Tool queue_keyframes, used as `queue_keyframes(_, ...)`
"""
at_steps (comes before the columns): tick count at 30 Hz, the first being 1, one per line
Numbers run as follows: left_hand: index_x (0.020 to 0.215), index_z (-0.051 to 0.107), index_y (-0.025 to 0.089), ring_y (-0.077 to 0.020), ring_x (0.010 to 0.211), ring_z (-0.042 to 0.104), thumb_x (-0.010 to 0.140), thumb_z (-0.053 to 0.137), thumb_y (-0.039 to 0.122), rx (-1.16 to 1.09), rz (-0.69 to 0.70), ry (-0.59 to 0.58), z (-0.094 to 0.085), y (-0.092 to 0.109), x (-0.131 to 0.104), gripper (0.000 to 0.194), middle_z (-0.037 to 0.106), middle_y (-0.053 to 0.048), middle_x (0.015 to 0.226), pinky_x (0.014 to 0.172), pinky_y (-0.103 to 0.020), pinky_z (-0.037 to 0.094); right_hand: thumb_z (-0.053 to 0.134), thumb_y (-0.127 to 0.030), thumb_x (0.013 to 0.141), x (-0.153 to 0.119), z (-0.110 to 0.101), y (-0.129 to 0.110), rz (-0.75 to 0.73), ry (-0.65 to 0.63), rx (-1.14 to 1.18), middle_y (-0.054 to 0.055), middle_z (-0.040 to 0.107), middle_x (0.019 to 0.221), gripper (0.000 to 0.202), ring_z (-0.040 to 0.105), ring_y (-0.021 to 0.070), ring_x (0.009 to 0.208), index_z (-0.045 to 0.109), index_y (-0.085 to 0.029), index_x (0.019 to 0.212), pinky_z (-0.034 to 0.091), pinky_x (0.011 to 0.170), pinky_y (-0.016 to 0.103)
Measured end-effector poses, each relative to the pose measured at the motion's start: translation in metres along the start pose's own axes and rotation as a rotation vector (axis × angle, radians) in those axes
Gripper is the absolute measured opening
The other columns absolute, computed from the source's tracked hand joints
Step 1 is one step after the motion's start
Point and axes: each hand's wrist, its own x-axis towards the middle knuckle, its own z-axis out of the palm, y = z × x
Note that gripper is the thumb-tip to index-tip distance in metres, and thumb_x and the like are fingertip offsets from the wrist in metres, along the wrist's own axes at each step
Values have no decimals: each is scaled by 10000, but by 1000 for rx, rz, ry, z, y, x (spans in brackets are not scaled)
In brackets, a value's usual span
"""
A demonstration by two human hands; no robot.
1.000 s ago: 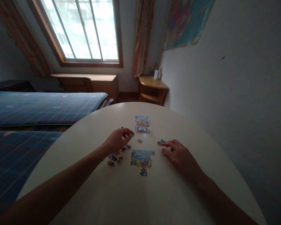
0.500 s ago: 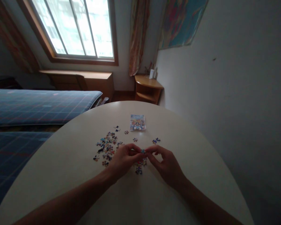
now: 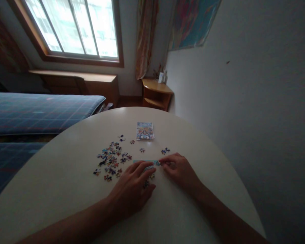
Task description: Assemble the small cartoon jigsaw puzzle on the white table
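Facing window point(image 3: 73, 32), table point(image 3: 193, 142) with jigsaw pieces point(image 3: 102, 163)

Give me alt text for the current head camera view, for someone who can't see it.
Two bare hands work at a partly covered, colourful cardboard jigsaw: the left hand lies over it, the right hand fingers its upper right corner. Loose multicoloured jigsaw pieces lie leftward on a round cream table.

Round table, pale top point(image 3: 73, 196): occupied left of centre by a heap of loose jigsaw pieces point(image 3: 111, 159); partly assembled puzzle point(image 3: 142, 161), partly covered; picture sheet point(image 3: 145, 131) laid beyond.
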Motion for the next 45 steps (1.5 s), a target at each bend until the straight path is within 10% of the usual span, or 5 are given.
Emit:
queue_keyframes(9,1079,612,187,-281,1086,557,886,536,165,50,19,-102,-1,6,2,209,627,-88,1175,928,-500,528,659,-167,812,-2,10,-4,-37,-10,-34,25,768,889,171,646,216,896,771,-251,911,460,880,388)
queue_keyframes(45,1291,525,169,-322,1180,507,854,581,234,128,37,-183,-4,6,5,445,569,-110,1368,1001,-513,444,696,-243,802,2,-24,11,-46,-73,-205,68,714,1024,170,641,237,991,730,-231,969,467,909,406)
